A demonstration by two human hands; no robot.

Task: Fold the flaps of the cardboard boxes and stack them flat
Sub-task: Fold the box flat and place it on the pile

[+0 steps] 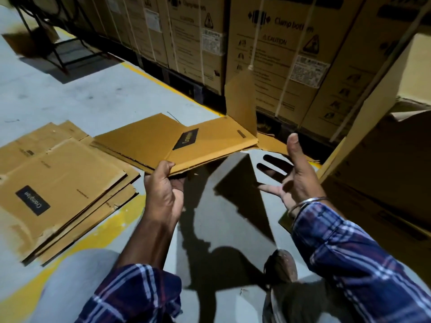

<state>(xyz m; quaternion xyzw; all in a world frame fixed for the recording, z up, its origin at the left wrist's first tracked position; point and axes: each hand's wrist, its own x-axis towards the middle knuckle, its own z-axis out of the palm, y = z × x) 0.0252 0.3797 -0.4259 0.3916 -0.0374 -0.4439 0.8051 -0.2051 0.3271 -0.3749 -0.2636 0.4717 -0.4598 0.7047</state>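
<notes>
1. The left hand grips the near edge of a flattened cardboard box, thumb on top and fingers curled beneath, holding it off the floor. The right hand holds nothing: palm turned inward, fingers spread, thumb up.
2. The held box extends forward and away from the left hand, its long axis running left to right. One flap stands upright at its far right end, not yet folded down. That flap lies ahead of and slightly left of the right hand, which is the nearer hand to it; I judge that pressing the flap flat would fall to the right hand.
3. The stack of flat boxes lies on the floor to the left of the left hand, just beside the held box's left end, which seems to overlap the stack's far corner. Laying the box on it would mean a sweep leftward.
4. Beyond stand tall printed cartons, closed; their contents cannot be seen. More large cartons rise on the right, near the right hand.
</notes>
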